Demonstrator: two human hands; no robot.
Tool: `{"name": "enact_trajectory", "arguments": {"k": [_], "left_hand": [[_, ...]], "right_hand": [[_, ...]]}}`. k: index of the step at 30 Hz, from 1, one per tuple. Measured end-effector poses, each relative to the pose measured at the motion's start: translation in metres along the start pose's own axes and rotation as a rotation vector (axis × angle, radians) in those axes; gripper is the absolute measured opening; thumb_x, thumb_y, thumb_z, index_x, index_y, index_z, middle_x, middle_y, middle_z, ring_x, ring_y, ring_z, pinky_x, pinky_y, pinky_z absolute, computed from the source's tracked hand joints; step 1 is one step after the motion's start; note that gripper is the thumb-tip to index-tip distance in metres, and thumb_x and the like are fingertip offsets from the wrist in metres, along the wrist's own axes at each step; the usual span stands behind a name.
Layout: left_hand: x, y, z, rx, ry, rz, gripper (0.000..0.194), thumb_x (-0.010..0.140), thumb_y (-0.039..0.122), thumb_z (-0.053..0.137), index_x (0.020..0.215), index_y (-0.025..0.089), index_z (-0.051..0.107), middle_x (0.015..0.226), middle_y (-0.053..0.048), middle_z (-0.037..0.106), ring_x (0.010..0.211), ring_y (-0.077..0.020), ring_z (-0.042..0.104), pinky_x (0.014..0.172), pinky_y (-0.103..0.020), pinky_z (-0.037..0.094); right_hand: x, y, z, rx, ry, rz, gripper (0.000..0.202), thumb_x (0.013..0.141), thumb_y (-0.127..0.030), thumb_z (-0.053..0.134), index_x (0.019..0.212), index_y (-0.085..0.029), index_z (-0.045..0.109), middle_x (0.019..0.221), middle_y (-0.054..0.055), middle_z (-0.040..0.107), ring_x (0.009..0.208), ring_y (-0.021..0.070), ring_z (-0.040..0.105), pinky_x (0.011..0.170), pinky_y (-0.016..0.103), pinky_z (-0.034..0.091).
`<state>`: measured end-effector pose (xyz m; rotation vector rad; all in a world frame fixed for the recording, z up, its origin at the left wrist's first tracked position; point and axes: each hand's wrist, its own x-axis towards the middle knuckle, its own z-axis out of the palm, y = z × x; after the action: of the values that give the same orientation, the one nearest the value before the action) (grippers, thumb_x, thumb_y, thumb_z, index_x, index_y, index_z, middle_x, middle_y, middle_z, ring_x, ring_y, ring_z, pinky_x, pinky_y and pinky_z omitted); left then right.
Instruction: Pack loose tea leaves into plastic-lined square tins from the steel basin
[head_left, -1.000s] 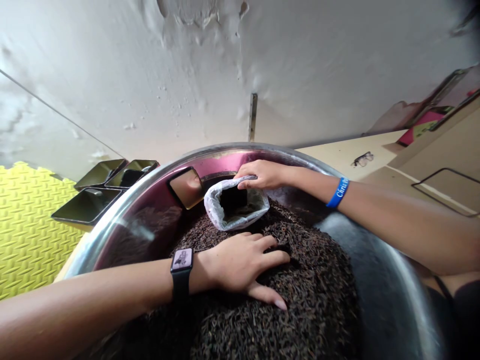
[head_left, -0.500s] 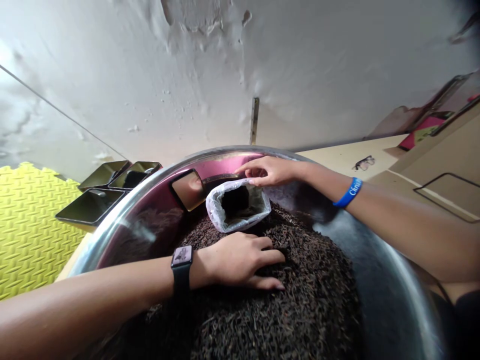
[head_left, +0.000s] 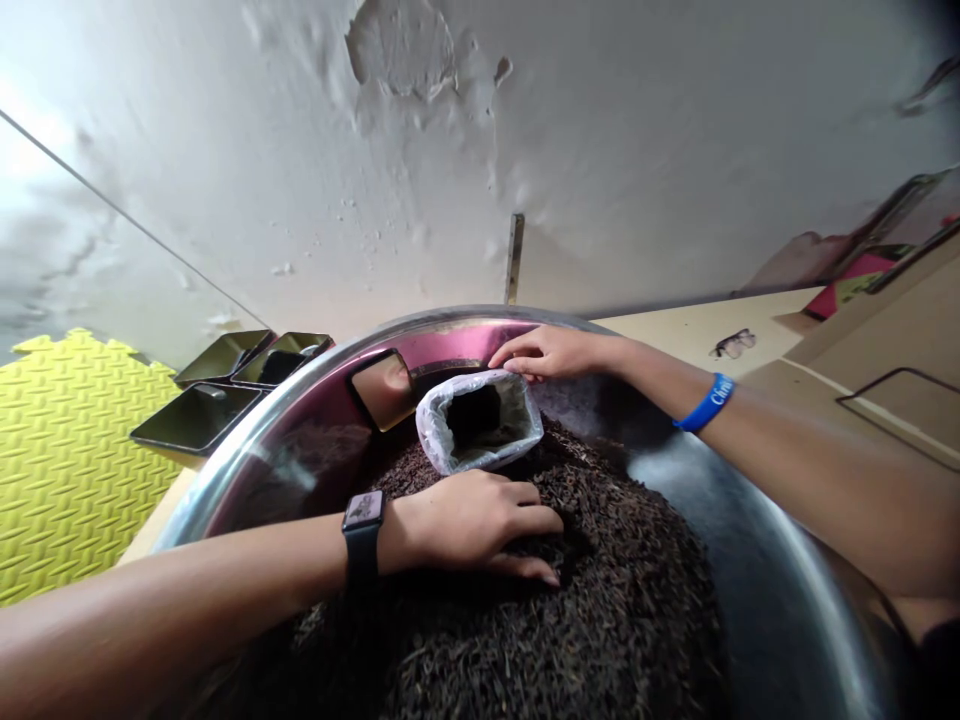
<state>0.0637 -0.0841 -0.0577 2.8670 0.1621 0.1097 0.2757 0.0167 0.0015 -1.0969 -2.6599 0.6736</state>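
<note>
**Bag [head_left: 435, 425] set on leaves [head_left: 637, 560] in basin [head_left: 232, 455]**

The leaves were touched by the left hand [head_left: 476, 525], its grip slack, fingers spread. At the bag's far rim, the right hand [head_left: 551, 355] was held with fingers loosely bent (whether the rim was pinched could not be told). Glasses [head_left: 735, 345] were seen on the surface [head_left: 675, 330] beyond the basin.

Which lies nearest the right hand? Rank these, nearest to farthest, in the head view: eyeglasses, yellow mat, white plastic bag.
From the right hand:
1. White plastic bag: close beside it, toward the left.
2. Eyeglasses: off to the right.
3. Yellow mat: at the far left.
</note>
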Motion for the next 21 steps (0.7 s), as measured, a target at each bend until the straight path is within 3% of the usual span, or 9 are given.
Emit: {"name": "enact_trajectory", "arguments": {"k": [5, 10, 13, 18, 21], "left_hand": [[-0.003, 0.0, -0.015, -0.089, 0.075, -0.051, 0.044, 0.089, 0.052, 0.047, 0.116, 0.018, 0.055, 0.1, -0.008, 0.062, 0.084, -0.0177, 0.06, 0.071, -0.026, 0.046], [-0.004, -0.005, -0.03, -0.241, 0.268, -0.252, 0.034, 0.09, 0.044, 0.051, 0.111, 0.018, 0.058, 0.099, -0.006, 0.064, 0.09, -0.0176, 0.06, 0.08, -0.027, 0.047], [0.001, -0.011, -0.037, -0.279, 0.419, -0.35, 0.03, 0.09, 0.041, 0.05, 0.107, 0.019, 0.061, 0.104, -0.005, 0.066, 0.098, -0.02, 0.059, 0.089, -0.031, 0.045], [0.023, -0.029, -0.053, -0.35, 0.658, -0.362, 0.034, 0.092, 0.041, 0.047, 0.109, 0.017, 0.062, 0.107, -0.008, 0.066, 0.098, -0.0212, 0.06, 0.09, -0.034, 0.046], [0.036, -0.049, -0.063, -0.331, 0.757, -0.29, 0.035, 0.092, 0.041, 0.048, 0.111, 0.015, 0.061, 0.111, -0.01, 0.065, 0.1, -0.021, 0.06, 0.09, -0.034, 0.046]], "right_hand": [[0.006, 0.007, 0.006, 0.003, 0.044, -0.057, 0.032, 0.089, -0.03, 0.046, 0.112, -0.019, 0.066, 0.104, 0.006, 0.067, 0.087, 0.0175, 0.06, 0.081, 0.031, 0.044], [0.007, 0.022, 0.005, 0.287, -0.13, -0.019, 0.046, 0.086, -0.048, 0.053, 0.121, -0.017, 0.06, 0.099, 0.006, 0.065, 0.079, 0.0135, 0.058, 0.072, 0.026, 0.047], [0.005, 0.026, 0.003, 0.303, -0.164, -0.039, 0.05, 0.082, -0.046, 0.06, 0.122, -0.017, 0.058, 0.092, 0.005, 0.065, 0.077, 0.014, 0.058, 0.071, 0.026, 0.047], [0.01, 0.028, 0.007, 0.169, 0.104, -0.1, 0.034, 0.084, -0.034, 0.055, 0.111, -0.015, 0.064, 0.103, 0.008, 0.066, 0.09, 0.0184, 0.059, 0.079, 0.031, 0.045], [0.016, 0.033, 0.011, 0.164, 0.203, -0.071, 0.03, 0.082, -0.033, 0.057, 0.105, -0.015, 0.065, 0.1, 0.006, 0.066, 0.089, 0.0194, 0.059, 0.078, 0.031, 0.045]]}}
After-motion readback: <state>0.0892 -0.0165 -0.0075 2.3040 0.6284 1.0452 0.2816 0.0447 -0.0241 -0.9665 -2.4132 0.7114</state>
